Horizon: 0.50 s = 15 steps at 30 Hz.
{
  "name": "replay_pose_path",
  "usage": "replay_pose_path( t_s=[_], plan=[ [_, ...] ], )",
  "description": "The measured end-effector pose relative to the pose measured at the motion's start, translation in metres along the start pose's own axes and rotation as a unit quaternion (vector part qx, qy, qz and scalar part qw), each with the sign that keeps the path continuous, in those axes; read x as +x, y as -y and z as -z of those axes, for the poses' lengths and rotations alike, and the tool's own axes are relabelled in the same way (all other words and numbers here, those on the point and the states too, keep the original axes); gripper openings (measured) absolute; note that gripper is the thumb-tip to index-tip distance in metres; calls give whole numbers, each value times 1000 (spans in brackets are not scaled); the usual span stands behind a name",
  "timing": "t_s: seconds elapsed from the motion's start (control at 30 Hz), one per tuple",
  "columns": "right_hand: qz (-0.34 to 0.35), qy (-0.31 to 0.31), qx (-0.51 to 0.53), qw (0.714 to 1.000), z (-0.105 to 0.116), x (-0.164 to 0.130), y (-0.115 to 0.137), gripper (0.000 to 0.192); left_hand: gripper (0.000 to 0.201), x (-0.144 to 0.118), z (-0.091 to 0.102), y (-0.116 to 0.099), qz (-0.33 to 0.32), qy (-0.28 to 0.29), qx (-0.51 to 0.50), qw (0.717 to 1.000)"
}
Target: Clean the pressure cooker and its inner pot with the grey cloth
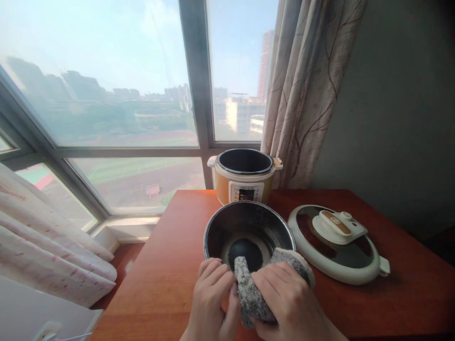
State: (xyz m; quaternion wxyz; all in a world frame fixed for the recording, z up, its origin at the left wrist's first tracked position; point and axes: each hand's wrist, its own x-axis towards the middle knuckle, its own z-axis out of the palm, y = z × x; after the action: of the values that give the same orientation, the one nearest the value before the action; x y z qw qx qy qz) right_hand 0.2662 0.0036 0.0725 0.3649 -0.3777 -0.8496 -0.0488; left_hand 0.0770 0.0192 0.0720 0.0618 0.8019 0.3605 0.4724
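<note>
A dark inner pot (227, 227) with a pale metal rim stands on the table in front of me, its mouth facing up. My left hand (215, 298) is closed at its near left rim, fingers curled over the edge; the fingertips are hidden. In my right hand (287, 298) is a bunched grey speckled cloth (249, 293) with a light underside. It lies over the near right rim, and one end sticks up between my hands. Behind the pot sits the yellow and white electric cooker body (245, 184), uncovered, with a control panel in front.
To the right, the cooker's round lid (334, 241) lies flat with its handle up. The reddish wooden table (167, 265) reaches toward a window (124, 94). A curtain (305, 94) hangs behind the cooker, and another curtain (46, 237) is at the left.
</note>
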Motion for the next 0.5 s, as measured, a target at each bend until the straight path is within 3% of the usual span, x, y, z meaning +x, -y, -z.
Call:
replay_pose_path(
  t_s=[0.17,0.27,0.37,0.5],
  plan=[
    [23,88,39,995,25,-3,-19,32,29,3,9,10,14,-9,-20,1000],
    [22,119,43,992,42,-3,-31,35,33,7,17,27,-5,17,-58,998],
    [11,114,35,993,52,-2,-40,40,38,14,23,48,-33,40,-103,993],
    [-5,88,34,996,50,-2,-43,43,38,21,22,67,-53,48,-111,991]
  ],
)
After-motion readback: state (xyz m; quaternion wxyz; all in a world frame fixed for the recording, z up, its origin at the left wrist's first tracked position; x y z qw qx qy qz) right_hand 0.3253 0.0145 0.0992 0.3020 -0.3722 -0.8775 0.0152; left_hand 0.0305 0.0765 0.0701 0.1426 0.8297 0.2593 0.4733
